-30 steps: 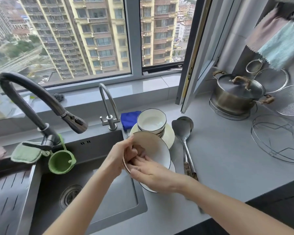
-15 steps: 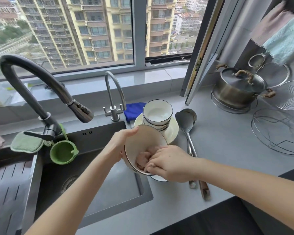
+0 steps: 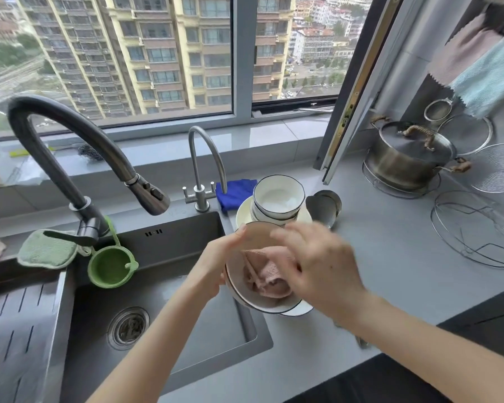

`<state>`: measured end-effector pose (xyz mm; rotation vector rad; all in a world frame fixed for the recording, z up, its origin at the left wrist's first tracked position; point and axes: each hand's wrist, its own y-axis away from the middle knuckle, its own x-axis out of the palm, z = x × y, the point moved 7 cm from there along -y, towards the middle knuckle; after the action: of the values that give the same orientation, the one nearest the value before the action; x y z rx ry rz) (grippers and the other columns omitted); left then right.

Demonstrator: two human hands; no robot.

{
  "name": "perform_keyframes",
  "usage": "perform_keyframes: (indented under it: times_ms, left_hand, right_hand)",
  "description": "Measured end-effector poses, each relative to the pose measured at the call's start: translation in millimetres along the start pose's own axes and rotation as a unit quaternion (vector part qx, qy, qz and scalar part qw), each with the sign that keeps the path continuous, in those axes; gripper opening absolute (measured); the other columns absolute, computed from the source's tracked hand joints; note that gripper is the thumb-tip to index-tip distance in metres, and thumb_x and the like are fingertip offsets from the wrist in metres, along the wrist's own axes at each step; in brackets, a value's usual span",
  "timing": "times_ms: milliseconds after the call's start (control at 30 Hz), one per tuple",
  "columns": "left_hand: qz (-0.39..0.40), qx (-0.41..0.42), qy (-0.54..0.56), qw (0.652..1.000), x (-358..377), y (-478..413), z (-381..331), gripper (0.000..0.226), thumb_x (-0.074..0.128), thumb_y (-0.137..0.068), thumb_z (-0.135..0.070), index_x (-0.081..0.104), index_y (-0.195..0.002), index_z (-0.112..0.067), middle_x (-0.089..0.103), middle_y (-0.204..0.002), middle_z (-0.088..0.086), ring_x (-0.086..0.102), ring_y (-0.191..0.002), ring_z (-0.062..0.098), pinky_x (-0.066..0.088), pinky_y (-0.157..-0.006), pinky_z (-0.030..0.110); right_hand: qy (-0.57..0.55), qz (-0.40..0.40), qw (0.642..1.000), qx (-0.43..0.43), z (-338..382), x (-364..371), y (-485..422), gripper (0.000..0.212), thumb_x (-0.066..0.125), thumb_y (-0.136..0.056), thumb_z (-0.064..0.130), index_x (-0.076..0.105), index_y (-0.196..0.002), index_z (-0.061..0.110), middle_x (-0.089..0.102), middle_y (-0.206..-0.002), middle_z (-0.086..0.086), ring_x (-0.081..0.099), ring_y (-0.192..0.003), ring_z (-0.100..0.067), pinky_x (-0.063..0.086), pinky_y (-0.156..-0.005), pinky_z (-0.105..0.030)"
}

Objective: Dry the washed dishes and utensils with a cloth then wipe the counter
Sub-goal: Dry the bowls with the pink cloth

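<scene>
1. The left hand (image 3: 216, 264) gripped the tilted bowl (image 3: 255, 298) by its rim, at the counter's (image 3: 390, 257) edge beside the sink (image 3: 186, 301)
2. The right hand (image 3: 320, 266), blurred, pressed a pink cloth (image 3: 266, 276) inside the bowl

No text, label, brand, number or sign is showing clearly enough to read. A faint marking is sitting on the worktop (image 3: 390, 257) just beside the base of the small tap (image 3: 200, 196), at the sink's back edge, but it is blurring beyond reading.
</scene>
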<state>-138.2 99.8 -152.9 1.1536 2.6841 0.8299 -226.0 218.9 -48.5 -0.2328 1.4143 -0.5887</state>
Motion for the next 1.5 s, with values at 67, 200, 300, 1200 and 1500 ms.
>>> perform_keyframes:
  times_ms: [67, 200, 300, 1200, 1500]
  left_hand:
    - [-0.005, 0.011, 0.014, 1.0, 2.8, 3.3, -2.1, 0.042, 0.05, -0.088, -0.052, 0.071, -0.105, -0.019, 0.074, -0.099, 0.008, 0.069, -0.093, 0.026, 0.051, -0.083, 0.038]
    - [0.021, 0.013, 0.039, 0.999, 11.6, 7.2, 2.3, 0.039, 0.05, -0.092, -0.041, 0.072, -0.099, -0.01, 0.074, -0.083, 0.008, 0.07, -0.069, 0.018, 0.051, -0.057, 0.023]
    - [0.043, -0.01, 0.035, 0.998, 3.2, 9.1, 0.9, 0.038, 0.061, -0.08, -0.042, 0.073, -0.094, -0.009, 0.074, -0.086, 0.01, 0.07, -0.076, 0.023, 0.054, -0.076, 0.031]
    - [0.044, -0.06, 0.245, 0.967, 30.3, 23.0, -7.6, 0.047, 0.03, -0.08, 0.012, 0.05, -0.123, 0.008, 0.064, -0.111, 0.028, 0.063, -0.098, 0.045, 0.049, -0.089, 0.058]
    - [0.102, -0.017, -0.023, 0.994, 36.3, 21.3, -44.9, 0.057, 0.047, -0.055, 0.014, 0.057, -0.108, -0.004, 0.061, -0.094, 0.018, 0.062, -0.071, 0.036, 0.052, -0.049, 0.033]
  right_hand:
    - [-0.02, 0.101, 0.995, -0.001, 7.9, 33.2, 17.7, 0.038, 0.045, -0.083, 0.047, 0.07, -0.1, 0.023, 0.067, -0.097, 0.0, 0.065, -0.09, -0.025, 0.052, -0.066, -0.03]
    - [-0.233, 0.278, 0.93, 0.052, 26.4, 77.5, 18.0, 0.046, 0.038, -0.079, 0.047, 0.065, -0.093, 0.012, 0.061, -0.098, -0.001, 0.051, -0.097, -0.02, 0.044, -0.085, -0.038]
    - [-0.398, 0.363, 0.842, 0.031, 45.2, 79.0, 24.5, 0.018, 0.047, -0.086, 0.023, 0.056, -0.071, 0.019, 0.056, -0.081, 0.006, 0.049, -0.084, -0.02, 0.045, -0.08, -0.039]
    - [-0.381, -0.069, 0.906, 0.169, -1.5, 23.2, 20.4, 0.041, 0.033, -0.092, 0.064, 0.03, -0.133, 0.065, 0.019, -0.158, 0.001, 0.033, -0.14, -0.026, 0.041, -0.106, -0.041]
    - [-0.615, 0.133, 0.729, 0.27, -55.3, -1.1, -43.5, 0.057, 0.061, -0.074, 0.021, 0.056, -0.128, 0.037, 0.064, -0.124, 0.0, 0.061, -0.113, -0.02, 0.043, -0.104, -0.04]
